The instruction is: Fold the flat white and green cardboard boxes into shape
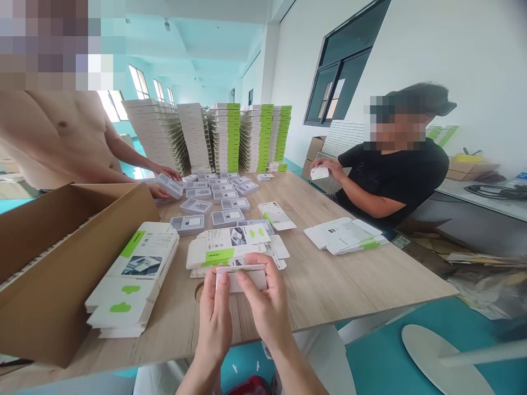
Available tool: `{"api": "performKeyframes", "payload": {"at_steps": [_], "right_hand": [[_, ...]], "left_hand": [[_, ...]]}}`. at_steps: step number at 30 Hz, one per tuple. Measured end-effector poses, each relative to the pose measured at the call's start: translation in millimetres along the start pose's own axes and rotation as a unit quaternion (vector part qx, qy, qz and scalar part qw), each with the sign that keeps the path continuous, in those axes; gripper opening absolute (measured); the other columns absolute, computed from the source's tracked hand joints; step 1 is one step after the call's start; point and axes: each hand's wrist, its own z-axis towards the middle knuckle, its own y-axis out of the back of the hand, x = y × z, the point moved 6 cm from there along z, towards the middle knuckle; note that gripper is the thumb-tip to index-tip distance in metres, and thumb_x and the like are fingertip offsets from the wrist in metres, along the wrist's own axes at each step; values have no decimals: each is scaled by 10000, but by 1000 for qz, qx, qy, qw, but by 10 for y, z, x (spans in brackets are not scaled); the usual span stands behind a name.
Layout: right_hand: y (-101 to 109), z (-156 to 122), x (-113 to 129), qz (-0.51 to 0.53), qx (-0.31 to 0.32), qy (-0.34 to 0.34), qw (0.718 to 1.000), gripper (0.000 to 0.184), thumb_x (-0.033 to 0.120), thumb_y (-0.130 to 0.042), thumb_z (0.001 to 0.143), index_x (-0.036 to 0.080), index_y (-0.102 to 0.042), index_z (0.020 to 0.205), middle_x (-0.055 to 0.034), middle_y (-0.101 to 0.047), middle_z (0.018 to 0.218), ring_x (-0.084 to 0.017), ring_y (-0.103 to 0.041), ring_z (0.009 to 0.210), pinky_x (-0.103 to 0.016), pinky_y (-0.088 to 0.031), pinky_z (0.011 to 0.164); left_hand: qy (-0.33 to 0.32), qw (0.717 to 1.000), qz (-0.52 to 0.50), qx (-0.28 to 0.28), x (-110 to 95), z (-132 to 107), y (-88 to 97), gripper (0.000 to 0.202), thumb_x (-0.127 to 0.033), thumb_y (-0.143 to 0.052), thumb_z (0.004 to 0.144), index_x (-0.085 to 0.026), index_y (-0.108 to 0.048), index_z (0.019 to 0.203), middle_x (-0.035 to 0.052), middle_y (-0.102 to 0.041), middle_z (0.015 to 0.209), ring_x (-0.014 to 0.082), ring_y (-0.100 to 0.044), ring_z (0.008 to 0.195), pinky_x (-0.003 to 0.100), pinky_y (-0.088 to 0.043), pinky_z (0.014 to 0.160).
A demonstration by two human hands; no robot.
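Between my two hands, over the near side of the table, is a small white cardboard box (235, 282), its narrow end turned toward me. My left hand (216, 307) grips its left side with the thumb on the front. On the right side, my right hand (267, 299) wraps round it, thumb pressed near the top flap. Just beyond lie flat printed box blanks (222, 253) in white and green. To the left stands a thick pile of the same flat cartons (142, 269).
A big brown carton (119, 227) occupies the table's left side. Several plastic trays (192, 222) lie mid-table, before tall stacks of boxes (227, 137). More flat blanks (346, 236) are at right. One co-worker (395, 170) holds a white box; another person's hand (158, 190) touches a tray.
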Motion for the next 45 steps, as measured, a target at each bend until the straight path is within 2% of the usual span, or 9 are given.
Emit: {"api": "performKeyframes", "payload": {"at_steps": [7, 12, 17, 25, 30, 35, 39, 42, 45], "right_hand": [[29, 36, -188, -2, -12, 29, 1000, 257, 417, -522, 1001, 251, -711, 1051, -49, -778, 1055, -246, -714, 960, -353, -573, 844], [22, 108, -163, -7, -32, 21, 999, 301, 386, -471, 953, 243, -736, 961, -47, -784, 965, -263, -702, 942, -348, -560, 810], [130, 160, -101, 1, -78, -35, 996, 301, 381, -473, 867, 243, -735, 920, -63, -789, 1010, -282, -702, 983, -345, -558, 785], [16, 199, -27, 33, -2, -124, 992, 422, 546, -517, 921, 218, -778, 968, -69, -808, 883, -305, -754, 898, -370, -582, 695], [62, 107, -18, -14, -43, -79, 996, 231, 393, -600, 865, 260, -774, 940, -48, -812, 1048, -281, -718, 1032, -351, -594, 810], [135, 102, -82, -22, -97, -54, 994, 242, 376, -542, 913, 275, -762, 908, -57, -817, 992, -278, -730, 924, -349, -600, 720], [161, 97, -39, -28, -108, -31, 993, 343, 504, -575, 972, 252, -803, 1022, -83, -822, 1102, -306, -733, 1129, -380, -623, 858], [88, -13, -1, -41, -35, -8, 998, 472, 604, -529, 1023, 256, -778, 1224, -82, -793, 1251, -290, -687, 1283, -392, -593, 1030], [-68, -275, -107, -92, 84, 0, 992, 445, 555, -543, 1057, 301, -688, 1393, -76, -779, 1319, -276, -717, 1265, -376, -590, 1049]], "left_hand": [[-12, 1000, 0, -9, 52, 84, 20, 392, -640, -580, 987, -261, -673, 960, 47, -764, 946, 254, -690, 840, 339, -563, 747], [-5, 999, -19, 35, 159, 135, 12, 506, -709, -459, 1008, -251, -664, 1070, 82, -766, 1097, 276, -709, 989, 378, -585, 849], [-12, 995, -19, 102, 115, 75, -86, 561, -677, -681, 922, -219, -601, 1235, 137, -754, 1247, 300, -729, 1130, 413, -584, 963], [-30, 998, 31, 40, -12, 138, 18, 455, -620, -716, 918, -229, -605, 1123, 108, -802, 1090, 289, -770, 976, 371, -587, 827], [-37, 999, 35, 14, -135, 63, -5, 456, -611, -758, 883, -236, -596, 1085, 85, -782, 1025, 274, -755, 917, 354, -570, 777], [-88, 996, 28, 2, -209, 2, -4, 565, -571, -811, 846, -283, -534, 1246, 109, -672, 1303, 283, -687, 1162, 391, -551, 933], [-74, 994, 73, 20, -218, -9, -11, 391, -594, -758, 884, -255, -656, 1049, 67, -748, 1074, 250, -719, 939, 344, -543, 816], [-23, 997, 73, 8, -183, 20, 82, 434, -642, -705, 906, -247, -619, 1064, 28, -741, 901, 182, -645, 627, 279, -490, 566], [24, 993, 98, -57, -130, 89, 281, 546, -727, -703, 854, -240, -594, 1075, 35, -725, 880, 184, -631, 589, 287, -502, 524]]}}
